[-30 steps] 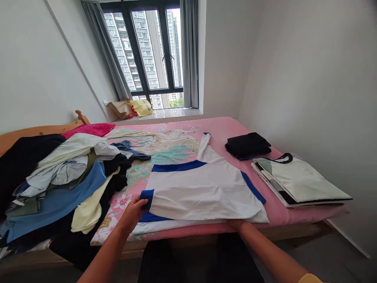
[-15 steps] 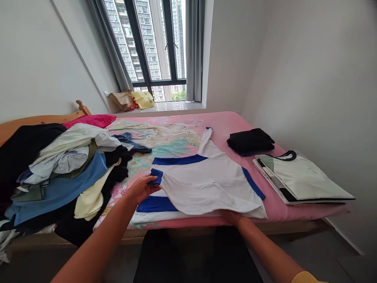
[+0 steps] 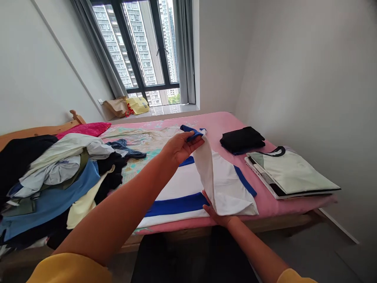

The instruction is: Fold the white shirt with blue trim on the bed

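Note:
A white long-sleeved shirt (image 3: pixel 179 184) with blue bands lies spread on the bed in front of me. My left hand (image 3: pixel 179 147) is closed on the blue cuff (image 3: pixel 191 131) of its near sleeve, held up over the far part of the shirt. From that cuff the white sleeve (image 3: pixel 206 173) hangs down toward the shirt's near shoulder. My right hand (image 3: pixel 216 214) lies flat on the shirt at the bed's front edge, fingers apart, partly covered by the sleeve.
A heap of mixed clothes (image 3: pixel 79 177) covers the bed's left side. To the right are a folded black garment (image 3: pixel 243 140) and a stack of folded shirts (image 3: pixel 294 173). Paper and yellow bags (image 3: pixel 138 105) stand on the window sill. The bed's wooden edge (image 3: pixel 271 224) runs before me.
My left hand has carried the cuff up and away from me, across the shirt. My right hand, earlier mostly under the sleeve, now shows more on the shirt. The view shifted slightly.

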### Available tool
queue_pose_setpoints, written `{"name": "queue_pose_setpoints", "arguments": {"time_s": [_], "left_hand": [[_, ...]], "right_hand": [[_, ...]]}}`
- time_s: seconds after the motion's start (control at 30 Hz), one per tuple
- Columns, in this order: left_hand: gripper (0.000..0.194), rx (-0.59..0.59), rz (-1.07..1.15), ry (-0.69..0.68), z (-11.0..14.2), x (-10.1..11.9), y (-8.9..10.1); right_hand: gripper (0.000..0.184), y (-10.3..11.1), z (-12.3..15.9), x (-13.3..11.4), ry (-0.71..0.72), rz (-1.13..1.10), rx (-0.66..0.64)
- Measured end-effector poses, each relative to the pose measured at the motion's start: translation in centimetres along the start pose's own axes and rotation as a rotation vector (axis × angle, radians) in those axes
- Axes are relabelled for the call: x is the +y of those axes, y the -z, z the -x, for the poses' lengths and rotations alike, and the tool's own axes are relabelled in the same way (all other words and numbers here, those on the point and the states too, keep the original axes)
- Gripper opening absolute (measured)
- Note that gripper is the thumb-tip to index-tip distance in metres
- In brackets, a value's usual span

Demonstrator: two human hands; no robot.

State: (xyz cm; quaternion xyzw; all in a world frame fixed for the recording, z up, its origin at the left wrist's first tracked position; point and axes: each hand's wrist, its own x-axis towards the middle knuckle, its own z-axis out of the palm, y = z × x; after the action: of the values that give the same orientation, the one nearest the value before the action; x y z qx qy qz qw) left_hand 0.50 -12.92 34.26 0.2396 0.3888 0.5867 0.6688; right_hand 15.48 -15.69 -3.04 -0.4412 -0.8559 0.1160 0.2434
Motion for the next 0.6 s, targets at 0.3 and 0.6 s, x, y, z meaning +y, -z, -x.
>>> {"name": "queue_pose_setpoints", "arguments": {"time_s": [0.3, 0.6], "left_hand": [[0.01, -0.081, 0.089, -0.007, -0.5, -1.4, -4.5], [0.013, -0.004, -0.027, -0.008, 2.9, 3.4, 4.7]], "right_hand": [[0.053, 2.6, -1.6, -3.7, 0.159, -0.055, -0.014], [0.059, 2.1, -3.4, -1.6, 0.055, 0.001, -0.091]]}}
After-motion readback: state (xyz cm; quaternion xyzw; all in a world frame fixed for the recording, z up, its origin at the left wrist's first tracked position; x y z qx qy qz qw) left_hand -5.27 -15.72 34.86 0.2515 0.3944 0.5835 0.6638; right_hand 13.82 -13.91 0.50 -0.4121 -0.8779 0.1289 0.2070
